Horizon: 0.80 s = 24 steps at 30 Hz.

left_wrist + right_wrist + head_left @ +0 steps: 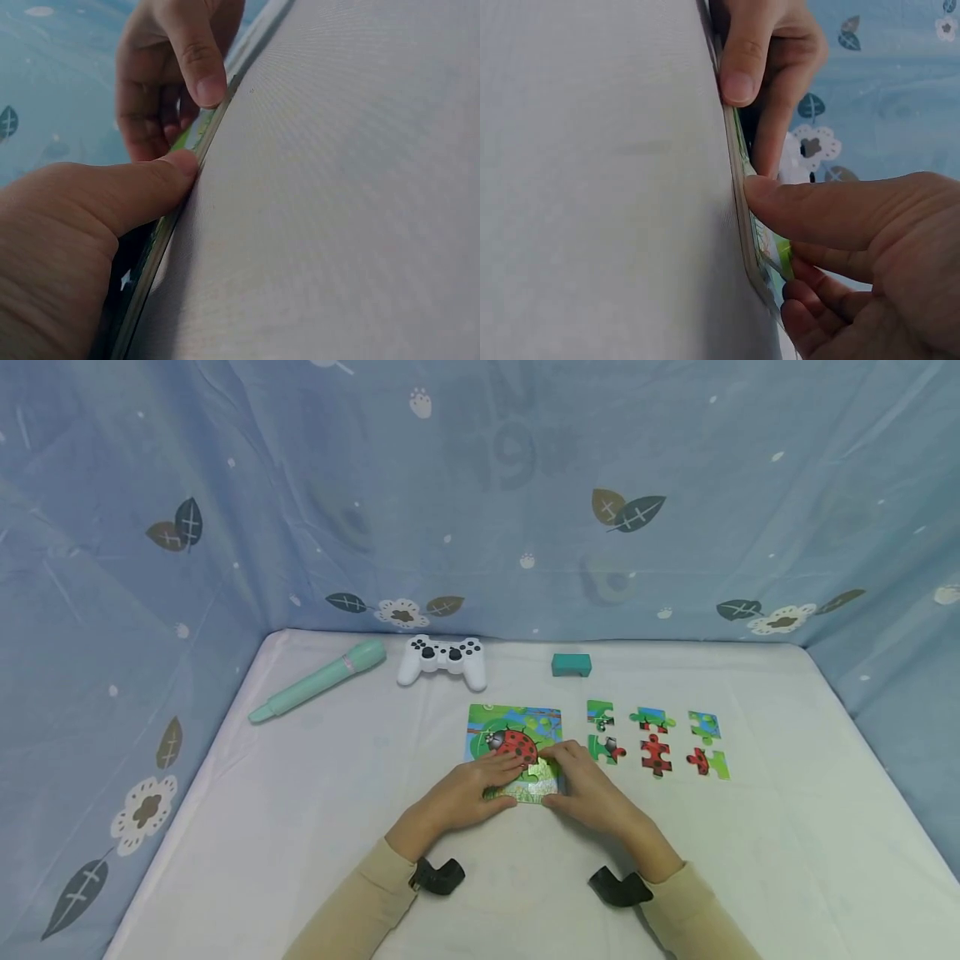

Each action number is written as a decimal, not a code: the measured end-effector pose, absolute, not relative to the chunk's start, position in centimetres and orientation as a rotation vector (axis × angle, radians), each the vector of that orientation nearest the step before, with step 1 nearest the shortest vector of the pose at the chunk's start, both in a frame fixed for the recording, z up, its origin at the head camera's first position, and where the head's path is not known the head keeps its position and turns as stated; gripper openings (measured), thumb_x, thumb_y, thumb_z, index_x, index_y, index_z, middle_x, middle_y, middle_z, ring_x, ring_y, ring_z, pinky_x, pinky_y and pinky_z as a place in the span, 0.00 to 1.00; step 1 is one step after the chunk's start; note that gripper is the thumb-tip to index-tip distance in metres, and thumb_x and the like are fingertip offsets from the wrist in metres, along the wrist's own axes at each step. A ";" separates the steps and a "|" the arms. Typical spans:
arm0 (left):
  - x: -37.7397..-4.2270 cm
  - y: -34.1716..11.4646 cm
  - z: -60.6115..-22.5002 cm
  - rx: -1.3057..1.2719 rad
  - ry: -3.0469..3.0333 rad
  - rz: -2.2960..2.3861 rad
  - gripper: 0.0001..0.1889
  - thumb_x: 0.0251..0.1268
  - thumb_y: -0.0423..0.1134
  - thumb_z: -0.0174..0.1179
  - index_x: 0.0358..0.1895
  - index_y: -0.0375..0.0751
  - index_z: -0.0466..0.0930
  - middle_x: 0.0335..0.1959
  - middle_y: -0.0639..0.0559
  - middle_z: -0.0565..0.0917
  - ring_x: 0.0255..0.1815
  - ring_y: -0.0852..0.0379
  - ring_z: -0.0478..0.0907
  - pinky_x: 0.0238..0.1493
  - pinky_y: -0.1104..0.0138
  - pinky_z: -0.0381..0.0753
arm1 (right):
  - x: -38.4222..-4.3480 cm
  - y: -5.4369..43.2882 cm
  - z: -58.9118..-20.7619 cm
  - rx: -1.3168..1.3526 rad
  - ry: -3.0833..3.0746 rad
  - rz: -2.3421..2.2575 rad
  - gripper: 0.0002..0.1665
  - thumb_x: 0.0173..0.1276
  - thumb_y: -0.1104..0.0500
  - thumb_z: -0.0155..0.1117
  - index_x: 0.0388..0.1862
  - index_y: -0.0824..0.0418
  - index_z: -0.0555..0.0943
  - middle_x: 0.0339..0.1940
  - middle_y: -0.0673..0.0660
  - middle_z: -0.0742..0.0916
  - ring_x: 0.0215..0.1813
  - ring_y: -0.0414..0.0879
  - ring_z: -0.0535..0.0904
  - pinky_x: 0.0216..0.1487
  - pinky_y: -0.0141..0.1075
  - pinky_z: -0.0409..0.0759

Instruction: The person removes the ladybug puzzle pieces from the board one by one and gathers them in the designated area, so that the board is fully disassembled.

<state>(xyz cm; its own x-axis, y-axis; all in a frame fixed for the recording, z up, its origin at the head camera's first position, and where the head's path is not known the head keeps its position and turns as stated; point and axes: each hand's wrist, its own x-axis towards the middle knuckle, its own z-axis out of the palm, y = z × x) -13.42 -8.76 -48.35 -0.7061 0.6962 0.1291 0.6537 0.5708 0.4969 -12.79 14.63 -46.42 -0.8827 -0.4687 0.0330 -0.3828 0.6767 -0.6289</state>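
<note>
A square ladybug jigsaw puzzle [547, 718] lies on the table in front of me, green and blue with a red spotted beetle. My left hand [474, 789] rests over its left side, fingers stretched across the picture and thumb at the near edge. At the right side, my right hand [588, 789] bends its fingers around a green puzzle piece [784, 247], which stands tilted from the board in the right wrist view. Its thumb [780, 199] touches the near rim. Much of the piece is hidden by the fingers.
Several loose ladybug pieces [656, 755] lie in two rows right of the puzzle. Behind are a white game controller [442, 662], a teal block [572, 665] and a mint-green wand-shaped thing [318, 682]. A blue patterned cloth [480, 527] walls the table's back and sides.
</note>
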 end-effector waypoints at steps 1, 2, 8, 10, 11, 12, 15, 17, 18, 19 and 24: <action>-13.4 -8.8 -48.4 1.169 2.713 0.806 0.27 0.66 0.48 0.58 0.66 0.43 0.70 0.68 0.53 0.69 0.71 0.57 0.62 0.74 0.64 0.59 | -12.8 14.6 -46.4 -0.702 2.760 -0.986 0.35 0.54 0.61 0.74 0.60 0.65 0.72 0.55 0.59 0.75 0.60 0.52 0.69 0.62 0.50 0.74; -13.4 -8.7 -48.4 1.166 2.710 0.809 0.27 0.66 0.49 0.58 0.66 0.43 0.70 0.68 0.53 0.69 0.71 0.57 0.62 0.74 0.65 0.58 | -12.8 14.7 -46.4 -0.702 2.764 -0.985 0.35 0.54 0.62 0.74 0.60 0.64 0.72 0.55 0.58 0.76 0.60 0.52 0.70 0.62 0.50 0.74; -13.4 -8.7 -48.3 1.163 2.707 0.812 0.27 0.66 0.48 0.59 0.65 0.42 0.70 0.68 0.53 0.69 0.71 0.56 0.63 0.74 0.64 0.59 | -12.7 14.9 -46.2 -0.718 2.760 -1.010 0.35 0.53 0.63 0.74 0.60 0.63 0.73 0.55 0.57 0.77 0.59 0.51 0.72 0.62 0.50 0.75; -13.4 -8.7 -48.3 1.153 2.702 0.817 0.27 0.66 0.48 0.58 0.66 0.42 0.70 0.68 0.53 0.69 0.71 0.56 0.62 0.74 0.64 0.59 | -12.7 14.9 -46.1 -0.726 2.755 -1.015 0.35 0.53 0.63 0.74 0.61 0.62 0.73 0.55 0.56 0.77 0.58 0.50 0.72 0.62 0.50 0.75; -13.4 -8.7 -48.3 1.149 2.701 0.820 0.27 0.66 0.48 0.58 0.66 0.43 0.70 0.69 0.53 0.69 0.72 0.56 0.62 0.74 0.63 0.60 | -12.6 15.0 -46.2 -0.732 2.756 -1.011 0.35 0.53 0.63 0.74 0.61 0.62 0.73 0.55 0.56 0.77 0.58 0.50 0.72 0.62 0.50 0.75; -13.4 -8.7 -48.3 1.146 2.700 0.817 0.27 0.66 0.49 0.58 0.66 0.43 0.70 0.69 0.53 0.69 0.72 0.56 0.62 0.74 0.63 0.60 | -12.6 15.0 -46.2 -0.737 2.757 -1.009 0.35 0.53 0.63 0.74 0.61 0.62 0.73 0.55 0.56 0.77 0.58 0.50 0.72 0.61 0.49 0.75; -13.3 -8.8 -48.4 1.145 2.708 0.807 0.27 0.66 0.49 0.58 0.66 0.44 0.70 0.69 0.54 0.68 0.72 0.56 0.62 0.73 0.63 0.61 | -12.6 14.9 -46.2 -0.740 2.762 -1.008 0.35 0.53 0.64 0.74 0.61 0.62 0.72 0.55 0.56 0.77 0.58 0.50 0.72 0.61 0.50 0.75; -13.3 -8.8 -48.5 1.147 2.716 0.797 0.27 0.66 0.50 0.58 0.66 0.44 0.70 0.69 0.54 0.68 0.72 0.56 0.62 0.73 0.63 0.61 | -12.5 14.8 -46.2 -0.742 2.771 -1.003 0.36 0.53 0.64 0.74 0.61 0.62 0.72 0.55 0.57 0.77 0.59 0.51 0.71 0.61 0.50 0.75; -13.3 -8.8 -48.5 1.147 2.719 0.792 0.27 0.66 0.50 0.58 0.66 0.44 0.70 0.69 0.54 0.68 0.72 0.56 0.62 0.73 0.63 0.61 | -12.5 14.8 -46.2 -0.742 2.776 -1.003 0.36 0.52 0.64 0.74 0.61 0.62 0.72 0.55 0.57 0.77 0.59 0.52 0.71 0.62 0.50 0.75; -13.3 -8.8 -48.5 1.149 2.720 0.793 0.27 0.66 0.50 0.58 0.66 0.44 0.70 0.69 0.54 0.69 0.72 0.56 0.62 0.73 0.63 0.61 | -12.5 14.7 -46.2 -0.746 2.780 -1.005 0.36 0.52 0.64 0.74 0.61 0.63 0.72 0.55 0.57 0.77 0.60 0.52 0.70 0.62 0.50 0.75; -13.4 -8.8 -48.4 1.142 2.713 0.803 0.28 0.66 0.50 0.58 0.66 0.45 0.69 0.69 0.54 0.68 0.72 0.55 0.61 0.73 0.63 0.61 | -12.5 14.7 -46.3 -0.791 2.790 -1.028 0.37 0.52 0.65 0.74 0.62 0.63 0.72 0.56 0.56 0.76 0.60 0.51 0.70 0.61 0.50 0.74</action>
<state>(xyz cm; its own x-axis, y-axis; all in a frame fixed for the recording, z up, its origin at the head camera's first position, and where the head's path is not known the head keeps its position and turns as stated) -13.35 -8.84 -48.42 -0.7163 0.6881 0.1161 0.6404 0.5822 0.5010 -12.54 14.73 -46.26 -0.8657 -0.4876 0.1128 -0.4443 0.6450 -0.6217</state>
